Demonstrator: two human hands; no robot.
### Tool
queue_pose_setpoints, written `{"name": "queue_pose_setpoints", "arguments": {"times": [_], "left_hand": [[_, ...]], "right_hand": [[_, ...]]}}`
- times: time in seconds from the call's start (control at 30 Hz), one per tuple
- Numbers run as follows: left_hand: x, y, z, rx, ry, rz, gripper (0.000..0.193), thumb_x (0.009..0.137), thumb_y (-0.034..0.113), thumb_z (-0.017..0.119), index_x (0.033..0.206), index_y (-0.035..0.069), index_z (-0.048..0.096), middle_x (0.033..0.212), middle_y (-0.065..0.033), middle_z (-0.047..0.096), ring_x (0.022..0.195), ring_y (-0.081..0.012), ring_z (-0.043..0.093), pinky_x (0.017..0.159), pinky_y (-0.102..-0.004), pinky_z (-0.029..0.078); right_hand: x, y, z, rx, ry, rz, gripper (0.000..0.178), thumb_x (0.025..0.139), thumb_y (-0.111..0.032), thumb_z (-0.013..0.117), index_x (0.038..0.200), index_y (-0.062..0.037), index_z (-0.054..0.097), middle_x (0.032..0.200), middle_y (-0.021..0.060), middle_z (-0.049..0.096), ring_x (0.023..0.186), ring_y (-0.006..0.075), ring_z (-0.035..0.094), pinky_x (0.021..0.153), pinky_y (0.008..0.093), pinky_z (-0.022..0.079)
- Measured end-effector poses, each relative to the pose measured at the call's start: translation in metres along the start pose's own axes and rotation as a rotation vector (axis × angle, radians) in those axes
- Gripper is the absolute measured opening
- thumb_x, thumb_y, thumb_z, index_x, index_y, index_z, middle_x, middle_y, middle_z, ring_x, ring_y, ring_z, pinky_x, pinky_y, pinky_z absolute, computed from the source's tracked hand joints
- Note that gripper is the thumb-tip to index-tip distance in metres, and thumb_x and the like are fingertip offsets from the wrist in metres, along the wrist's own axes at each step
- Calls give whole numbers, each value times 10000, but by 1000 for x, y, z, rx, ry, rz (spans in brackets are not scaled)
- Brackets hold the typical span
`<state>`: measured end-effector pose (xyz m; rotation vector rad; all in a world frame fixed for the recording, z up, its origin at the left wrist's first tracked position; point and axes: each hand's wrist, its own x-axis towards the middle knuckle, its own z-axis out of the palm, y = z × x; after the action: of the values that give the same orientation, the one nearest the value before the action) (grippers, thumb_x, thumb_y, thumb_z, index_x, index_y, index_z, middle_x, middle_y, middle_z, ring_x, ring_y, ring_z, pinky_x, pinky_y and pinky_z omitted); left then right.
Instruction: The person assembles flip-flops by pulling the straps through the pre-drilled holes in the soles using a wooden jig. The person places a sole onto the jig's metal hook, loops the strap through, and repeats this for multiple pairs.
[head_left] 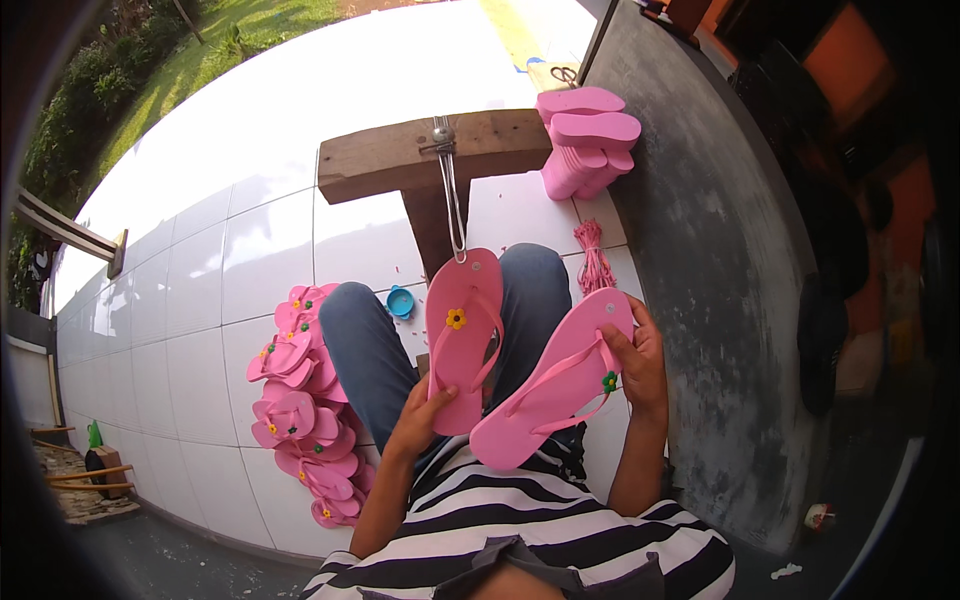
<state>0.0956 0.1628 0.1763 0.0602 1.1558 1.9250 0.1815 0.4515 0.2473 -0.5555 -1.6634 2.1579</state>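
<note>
Your left hand [418, 415] grips the yellow-flowered pink sandal [463, 335] hooked on the metal puller [452, 190] just above, your right hand [633, 362] clasps the green-flowered sandal [545, 400]; next, likely seat that strap.

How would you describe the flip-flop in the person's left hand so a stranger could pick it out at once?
Start at the wooden bench on the white tiled floor; a metal hook tool hangs from it. The pink flip-flop in the left hand meets that tool's tip. Its flower is yellow, whereas the flip-flop in the right hand has a green one.
</note>
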Motion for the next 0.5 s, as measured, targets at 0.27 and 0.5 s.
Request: {"name": "queue_pose_setpoints", "arguments": {"times": [0.27,0.5], "left_hand": [[-12,-30,-17,-114,222,288,591,1025,372,471,1477,36,291,1313,-184,549,1136,-278,611,956,-404,503],[-11,-44,-16,-39,324,475,707,1001,430,531,1509,54,214,1394,-156,463,1241,-280,531,998,-422,482]], "right_hand": [[32,24,46,21,17,-87,601,946,-44,616,1482,2,349,1372,128,505,1245,150,499,1045,302,403],[-33,45,56,43,78,35,586,971,-93,606,1470,-3,313,1302,135,535,1176,170,555,991,316,485]]}}
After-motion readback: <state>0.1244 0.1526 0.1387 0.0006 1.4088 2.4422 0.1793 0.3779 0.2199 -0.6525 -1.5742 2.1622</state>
